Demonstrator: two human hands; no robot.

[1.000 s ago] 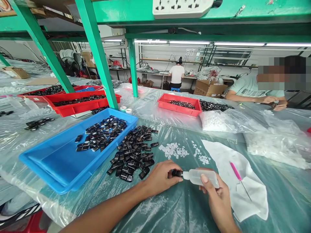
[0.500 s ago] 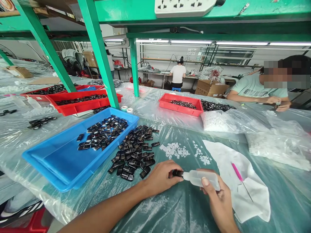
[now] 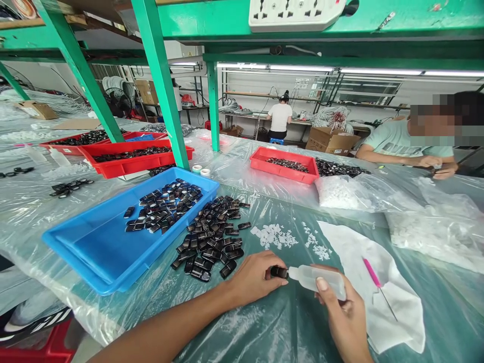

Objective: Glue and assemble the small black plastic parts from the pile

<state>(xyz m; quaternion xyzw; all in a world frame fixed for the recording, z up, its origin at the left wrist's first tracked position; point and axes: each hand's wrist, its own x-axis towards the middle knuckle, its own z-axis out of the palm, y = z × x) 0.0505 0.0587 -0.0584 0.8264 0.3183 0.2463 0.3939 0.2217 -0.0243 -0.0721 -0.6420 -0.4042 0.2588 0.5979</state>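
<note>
- at the left of the clear-plastic-covered table, a loose cluster of small black pieces lies near a long red plastic tray of dark pieces.
- nearer the person, a blue rectangular plastic tray holds glossy black pieces, gathered toward its far right end.
- along its right side spreads a heap of glossy black oblong pieces.
- right of the heap, the left hand pinches a small black block-shaped piece between thumb and fingers, over the table.
- beyond that hand, thin white flakes lie scattered.
- the right hand has thumb and fingers wrapped around a translucent white plastic bottle, tipped nearly flat; its nozzle points left at the end of the held piece, but whether they touch cannot be told.
- right of the bottle, on a crumpled white cloth, rests a thin metal tool with a pink handle.
- at far right, a co-worker in a pale green shirt leans at the table, hands close together; what the fingers hold is too small to tell.
</note>
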